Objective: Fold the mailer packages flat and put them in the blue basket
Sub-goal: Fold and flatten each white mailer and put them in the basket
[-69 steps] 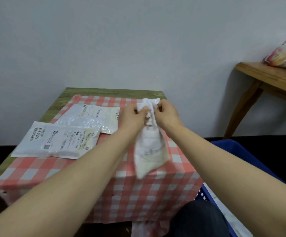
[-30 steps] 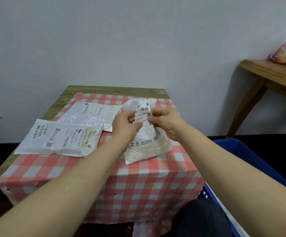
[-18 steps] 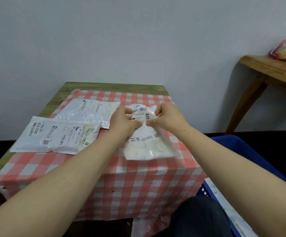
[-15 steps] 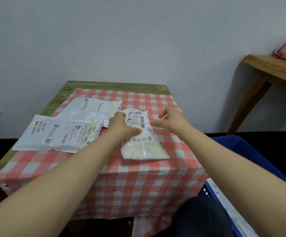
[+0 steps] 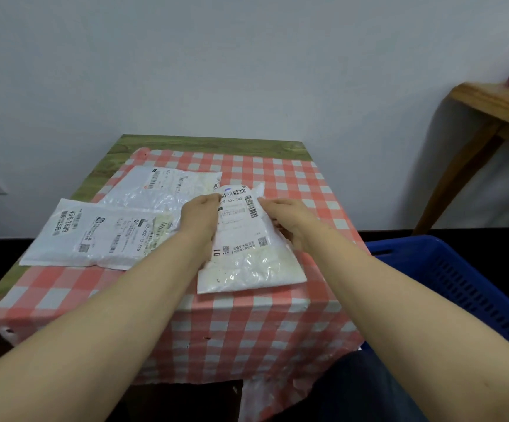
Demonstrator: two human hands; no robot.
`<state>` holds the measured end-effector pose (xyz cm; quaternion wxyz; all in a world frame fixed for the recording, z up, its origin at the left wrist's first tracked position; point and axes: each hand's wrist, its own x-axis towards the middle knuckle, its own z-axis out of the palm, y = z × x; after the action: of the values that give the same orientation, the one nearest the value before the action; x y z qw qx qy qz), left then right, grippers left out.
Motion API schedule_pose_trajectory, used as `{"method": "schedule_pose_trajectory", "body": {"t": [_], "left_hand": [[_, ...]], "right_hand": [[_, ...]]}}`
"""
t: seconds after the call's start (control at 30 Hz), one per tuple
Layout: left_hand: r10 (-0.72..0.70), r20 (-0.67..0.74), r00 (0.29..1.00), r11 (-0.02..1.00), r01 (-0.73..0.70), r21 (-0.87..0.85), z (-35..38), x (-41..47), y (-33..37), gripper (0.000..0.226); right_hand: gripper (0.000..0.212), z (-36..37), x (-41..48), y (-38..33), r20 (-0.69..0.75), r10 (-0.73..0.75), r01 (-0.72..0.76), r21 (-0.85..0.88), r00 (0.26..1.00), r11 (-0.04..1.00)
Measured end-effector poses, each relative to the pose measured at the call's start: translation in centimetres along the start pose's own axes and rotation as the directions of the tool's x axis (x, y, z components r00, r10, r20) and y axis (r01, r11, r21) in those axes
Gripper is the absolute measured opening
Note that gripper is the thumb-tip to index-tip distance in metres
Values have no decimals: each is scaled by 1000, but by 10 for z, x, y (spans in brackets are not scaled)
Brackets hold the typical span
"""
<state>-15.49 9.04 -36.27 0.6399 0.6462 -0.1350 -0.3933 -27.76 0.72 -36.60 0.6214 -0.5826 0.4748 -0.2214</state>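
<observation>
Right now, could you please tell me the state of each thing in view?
Near mailer: flat on table, both hands on it.
Left hand: presses mailer's left edge.
Right hand: rests on its right edge.
Two other mailers: lying flat, overlapping.
Blue basket: beside table, contents hidden.

Plain pale wall point(image 5: 216, 62) — wooden side table point(image 5: 497, 108) at right.

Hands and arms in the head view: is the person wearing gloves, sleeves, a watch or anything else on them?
Nothing is worn on them. The left hand and the right hand are bare, with no gloves, rings or tape visible. Both forearms are bare up to the edge of the picture: no sleeves, watch, bracelet or strap shows. No cables or markings can be seen on either arm.
</observation>
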Motion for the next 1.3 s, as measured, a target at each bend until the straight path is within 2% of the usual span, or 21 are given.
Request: {"method": "schedule_pose_trajectory", "body": {"t": [0.1, 0.2, 0.3, 0.43, 0.53, 0.6, 0.7, 0.73, 0.8, 0.87, 0.93, 1.0, 1.07, 1.1, 1.2, 1.23, 1.27, 1.3], "left_hand": [[54, -4, 999, 998, -54, -25, 3, 2, -4, 9], [109, -16, 994, 994, -109, -15, 8, 2, -6, 10], [220, -24, 975, 972, -217, 92, 2, 6, -3, 12], [279, 17, 960, 928, -274, 253, -11, 10, 11, 13], [241, -12, 970, 922, -225, 317, -18, 14, 20, 13], [181, 2, 984, 933, -172, 316, -20, 14, 18, 12], [125, 91, 988, 930, -148, 337, -15, 8, 6, 12], [113, 114, 987, 917, -148, 371, -12, 8, 0, 30], [109, 125, 986, 897, -152, 416, -8, 7, -8, 60], [139, 120, 983, 889, -177, 422, -8, 9, -10, 68], [187, 119, 975, 872, -221, 436, -8, 12, -8, 68], [266, 138, 954, 760, -296, 578, -10, 12, -6, 69], [362, 198, 911, 552, -381, 742, -10, 8, -8, 68], [422, 242, 874, 464, -438, 770, -10, 5, -11, 63], [561, 401, 724, 325, -638, 698, 2, 1, -19, 37], [553, 462, 693, 260, -671, 695, 7, 1, -22, 34], [503, 520, 691, 173, -669, 723, 10, 2, -26, 36], [413, 557, 721, 79, -638, 766, 11, 4, -31, 41]], "right_hand": [[19, 0, 4, -1, 8, -14, 13, 75, 1000, 997], [19, 2, 8, -1, -98, -83, 85, 13, 992, 996], [33, -6, 10, 0, -242, -189, 157, -146, 952, 977], [40, -31, 9, 2, -333, -282, 259, -112, 900, 959], [23, -47, 4, 2, -389, -230, 212, -90, 892, 973], [24, -50, 1, 1, -341, -128, 100, -99, 931, 990], [29, -38, -2, 5, -158, 17, -38, -129, 987, 991], [33, -33, 0, 8, -117, 1, -25, -202, 993, 979], [57, -24, 4, 15, -74, -44, 17, -330, 996, 944], [60, -19, 6, 16, -69, -44, 24, -263, 997, 964], [46, -20, 5, 14, -83, -58, 46, -148, 995, 988], [33, -23, 8, 11, -137, -137, 116, -153, 981, 981], [31, -25, 12, 11, -179, -237, 184, -269, 955, 945], [33, -24, 13, 12, -177, -301, 213, -394, 937, 894], [36, -18, 13, 15, -95, -470, 263, -725, 878, 637], [36, -14, 11, 17, -46, -488, 286, -761, 872, 582], [36, -10, 9, 19, 11, -476, 306, -778, 879, 548], [38, -7, 7, 23, 72, -438, 321, -787, 896, 527]]}}
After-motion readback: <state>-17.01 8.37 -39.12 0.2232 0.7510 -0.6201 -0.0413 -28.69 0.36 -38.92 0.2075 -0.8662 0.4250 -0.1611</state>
